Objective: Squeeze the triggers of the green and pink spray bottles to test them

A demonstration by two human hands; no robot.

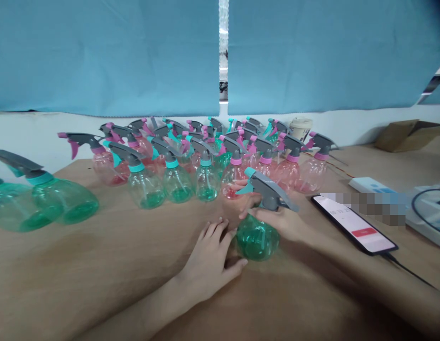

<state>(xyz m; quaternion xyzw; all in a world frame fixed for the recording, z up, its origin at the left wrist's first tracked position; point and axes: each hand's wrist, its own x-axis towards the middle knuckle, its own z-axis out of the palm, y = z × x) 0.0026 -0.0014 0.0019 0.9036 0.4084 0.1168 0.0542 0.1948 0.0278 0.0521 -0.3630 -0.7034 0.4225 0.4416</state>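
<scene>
A green spray bottle [257, 239] with a grey trigger head stands on the brown table [99, 265] right in front of me. My right hand [282, 220] is wrapped round its neck, just under the trigger head. My left hand [211, 260] rests flat on the table beside the bottle's base, fingers stretched out and the thumb touching the base. Behind them stand several green and pink spray bottles [205, 156] in rows.
Two green bottles [45, 199] stand at the far left. A phone [354, 227] with a lit screen and cable lies to the right, with a white power strip [379, 187] and a cardboard box [408, 135] beyond it. A paper cup [300, 127] stands behind the bottles. Blue curtain at the back.
</scene>
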